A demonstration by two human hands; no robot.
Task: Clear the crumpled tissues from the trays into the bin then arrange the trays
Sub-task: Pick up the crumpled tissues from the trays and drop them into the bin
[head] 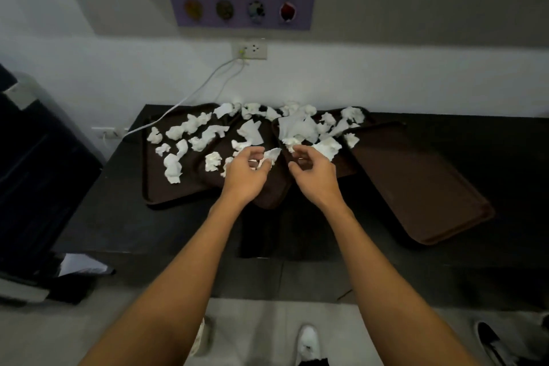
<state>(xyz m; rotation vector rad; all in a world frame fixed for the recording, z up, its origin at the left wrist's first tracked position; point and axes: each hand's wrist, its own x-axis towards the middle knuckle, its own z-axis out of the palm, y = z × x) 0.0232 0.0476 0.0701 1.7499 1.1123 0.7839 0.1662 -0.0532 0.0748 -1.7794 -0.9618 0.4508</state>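
Head view: clearing step, early. Left hand (248,171) grip pinches a tissue (272,154) over the middle tray (276,189). Right hand (312,169) grip is half-curled at a wad (292,145); can't tell if it's held. Tissues (173,168) cover the middle tray and the left tray (154,190) beside it. Next: gather handfuls and find the bin, which isn't identifiable here.

Crumpled paper tissues (173,164), smooth trays (421,187)

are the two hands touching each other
Apart. The head view shows a strip of dark tray between the left hand and the right hand.
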